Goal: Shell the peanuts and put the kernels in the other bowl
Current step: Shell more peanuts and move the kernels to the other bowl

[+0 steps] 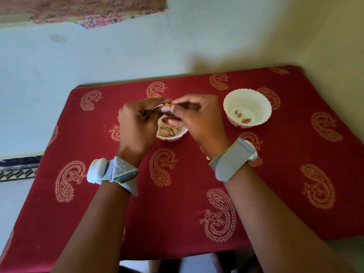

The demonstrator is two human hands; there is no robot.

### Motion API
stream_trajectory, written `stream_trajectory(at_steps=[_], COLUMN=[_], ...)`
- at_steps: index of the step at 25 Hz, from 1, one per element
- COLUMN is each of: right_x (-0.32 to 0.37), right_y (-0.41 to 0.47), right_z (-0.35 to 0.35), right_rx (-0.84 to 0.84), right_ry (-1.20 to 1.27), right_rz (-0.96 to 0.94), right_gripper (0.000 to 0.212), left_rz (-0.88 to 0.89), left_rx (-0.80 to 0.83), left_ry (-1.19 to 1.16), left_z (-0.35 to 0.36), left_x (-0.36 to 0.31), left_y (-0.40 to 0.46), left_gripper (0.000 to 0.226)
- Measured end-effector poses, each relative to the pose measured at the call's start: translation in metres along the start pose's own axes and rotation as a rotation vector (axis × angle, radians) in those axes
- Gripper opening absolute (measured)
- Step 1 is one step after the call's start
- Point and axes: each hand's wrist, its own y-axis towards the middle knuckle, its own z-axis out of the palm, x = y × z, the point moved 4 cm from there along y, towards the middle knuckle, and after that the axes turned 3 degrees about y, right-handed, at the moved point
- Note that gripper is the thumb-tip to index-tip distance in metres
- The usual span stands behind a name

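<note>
From the head view, you are looking down at your two hands over a bench (pixel 197 194) with a red cloth that has curly orange shapes on it.

Your left hand (pixel 137 123) and your right hand (pixel 197 119) meet just above the near bowl (pixel 171 134). Both grips are narrow, and together they pinch one peanut (pixel 167 104) between your fingertips. The left fingers curl round it from one side and the right thumb and fingers press it from the other side. You can only see a little bit of the tan shell between them.

The near bowl is white and sits under your hands. It holds a pile of peanuts in their shells (pixel 169 131). Your hands hide part of its rim.

The other bowl (pixel 247 95) is white too and stands well apart, off to your right. A few red-brown kernels (pixel 243 117) lie on its bottom.

You wear a grey band on each wrist, the left band (pixel 120 174) and the right band (pixel 230 160).
</note>
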Motion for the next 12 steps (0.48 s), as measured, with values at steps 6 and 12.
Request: stream_trajectory(at_steps=[6,12], right_x=[0.0011,0.0054], right_y=[-0.0032,-0.0062], right_z=[0.0003,-0.0034], right_rx=[-0.052,-0.079], right_ry=[-0.005,-0.277], right_rz=[-0.052,-0.236], right_gripper=[0.008,0.005], left_rz=[0.036,0.035], left_rx=[-0.008,0.048], left_ry=[0.013,0.04], left_z=[0.006,0.0094], left_x=[-0.0049,-0.0061], left_y=[-0.0011,-0.0021], left_gripper=[0.019,0.019])
